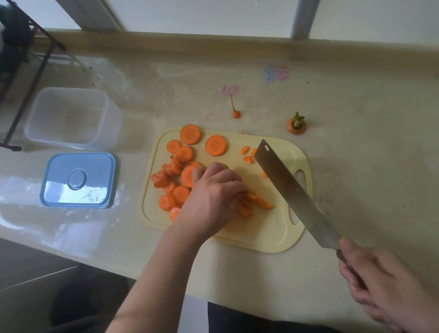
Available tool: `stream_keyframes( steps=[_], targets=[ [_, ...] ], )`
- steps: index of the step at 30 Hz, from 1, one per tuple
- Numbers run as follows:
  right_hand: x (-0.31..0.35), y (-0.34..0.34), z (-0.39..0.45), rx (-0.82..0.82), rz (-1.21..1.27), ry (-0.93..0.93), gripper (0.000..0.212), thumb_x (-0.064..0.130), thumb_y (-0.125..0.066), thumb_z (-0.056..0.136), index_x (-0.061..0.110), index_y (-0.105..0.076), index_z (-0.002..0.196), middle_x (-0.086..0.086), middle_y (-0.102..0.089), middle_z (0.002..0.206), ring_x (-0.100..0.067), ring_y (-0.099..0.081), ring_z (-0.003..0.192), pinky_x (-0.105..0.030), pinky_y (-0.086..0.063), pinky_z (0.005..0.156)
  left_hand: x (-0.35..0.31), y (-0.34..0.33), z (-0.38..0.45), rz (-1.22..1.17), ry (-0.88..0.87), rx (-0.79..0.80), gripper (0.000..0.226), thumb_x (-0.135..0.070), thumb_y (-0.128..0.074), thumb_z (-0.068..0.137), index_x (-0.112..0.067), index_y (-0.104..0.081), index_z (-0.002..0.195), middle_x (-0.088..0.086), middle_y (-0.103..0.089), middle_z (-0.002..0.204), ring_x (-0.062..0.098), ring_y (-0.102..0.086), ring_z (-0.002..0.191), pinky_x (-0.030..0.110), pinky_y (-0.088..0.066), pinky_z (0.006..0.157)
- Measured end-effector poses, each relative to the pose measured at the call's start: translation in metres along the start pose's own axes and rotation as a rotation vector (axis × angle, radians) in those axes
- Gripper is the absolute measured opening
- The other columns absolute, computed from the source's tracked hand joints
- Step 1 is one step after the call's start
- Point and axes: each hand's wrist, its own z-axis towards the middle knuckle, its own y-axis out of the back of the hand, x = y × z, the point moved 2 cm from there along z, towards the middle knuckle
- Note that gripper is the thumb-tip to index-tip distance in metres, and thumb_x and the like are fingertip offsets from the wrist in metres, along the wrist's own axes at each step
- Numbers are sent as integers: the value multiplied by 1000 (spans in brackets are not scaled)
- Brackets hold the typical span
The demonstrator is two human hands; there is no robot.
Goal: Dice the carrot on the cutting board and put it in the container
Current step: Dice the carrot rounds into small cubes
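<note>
Several round carrot slices (215, 145) lie on the pale yellow cutting board (272, 233), mostly on its left half. My left hand (213, 198) has its fingers curled down onto a small stack of carrot strips (252, 203) near the board's middle. A few small carrot bits (247, 155) lie near the blade tip. My right hand (382, 285) grips the handle of a cleaver (292, 189), whose blade hangs tilted above the board's right side. The clear plastic container (72, 116) stands empty at the left of the counter.
The container's blue lid (79, 181) lies in front of it. The carrot tip (235, 112) and the green-stemmed carrot top (296, 125) sit on the counter behind the board. A black wire rack (25, 76) stands at the far left. The counter edge runs close to my body.
</note>
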Motion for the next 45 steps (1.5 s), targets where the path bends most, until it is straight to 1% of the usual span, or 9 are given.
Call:
stream_keyframes(
  steps=[2, 6, 14, 19, 28, 34, 38, 42, 45],
  targets=[
    [1, 0, 0, 6, 5, -1, 84, 101, -48, 38, 18, -41, 55, -7, -28, 49, -10, -18, 40, -12, -19, 42, -1, 1, -2, 9, -19, 1, 24, -6, -65, 79, -20, -79, 93, -6, -68, 96, 21, -54, 100, 36, -27, 79],
    [1, 0, 0, 10, 4, 2, 84, 100, -48, 38, 18, -42, 55, -7, -28, 50, -11, -18, 40, -12, -19, 42, -2, 4, -6, 25, -18, 15, 24, -7, -66, 75, -21, -78, 89, -6, -68, 94, 23, -58, 95, 37, -30, 81],
    [2, 1, -1, 18, 13, 8, 85, 100, -49, 38, 17, -41, 56, -7, -26, 50, -10, -17, 39, -12, -20, 42, -11, -1, -9, -34, 46, 44, 20, -26, -58, 88, -20, -75, 95, -7, -67, 94, 22, -58, 97, 42, -37, 84],
    [3, 2, -1, 24, 19, 6, 83, 100, -49, 38, 19, -41, 56, -7, -26, 51, -10, -17, 40, -13, -19, 42, -13, -4, -9, -17, 13, 28, 19, -27, -59, 88, -22, -76, 93, -8, -67, 99, 22, -58, 98, 46, -39, 82],
    [7, 2, -2, 34, 12, 12, 83, 99, -49, 40, 18, -40, 56, -7, -26, 51, -11, -19, 40, -14, -20, 41, -20, -8, -13, 56, 20, -15, 27, -33, -65, 86, -16, -74, 104, 0, -66, 106, 26, -58, 101, 47, -44, 84],
    [6, 2, -2, 28, 29, -1, 82, 96, -51, 43, 16, -40, 57, -8, -25, 52, -11, -18, 41, -14, -19, 42, -30, -16, -6, 69, -77, 6, 16, -29, -65, 86, -23, -74, 98, -1, -61, 106, 28, -55, 102, 39, -38, 82],
    [5, 2, -2, 16, 35, -16, 83, 97, -52, 39, 17, -41, 56, -7, -25, 51, -10, -18, 40, -13, -19, 41, -32, -18, -6, 34, -32, -5, 20, -31, -60, 90, -18, -73, 98, 0, -61, 108, 28, -52, 104, 41, -39, 82],
    [5, 3, -1, 30, 34, -21, 74, 91, -48, 49, 18, -41, 56, -7, -27, 51, -11, -18, 40, -14, -19, 41, -17, -10, -4, -24, 56, -87, 19, -23, -64, 88, -15, -75, 101, 2, -63, 106, 28, -54, 100, 43, -41, 80],
    [4, 2, -1, 26, 27, -15, 78, 95, -49, 46, 18, -41, 55, -7, -27, 50, -11, -18, 39, -14, -19, 41, -6, -8, -3, -4, 34, -45, 20, -19, -63, 89, -16, -76, 104, 1, -65, 103, 28, -56, 99, 46, -44, 80]
  ],
)
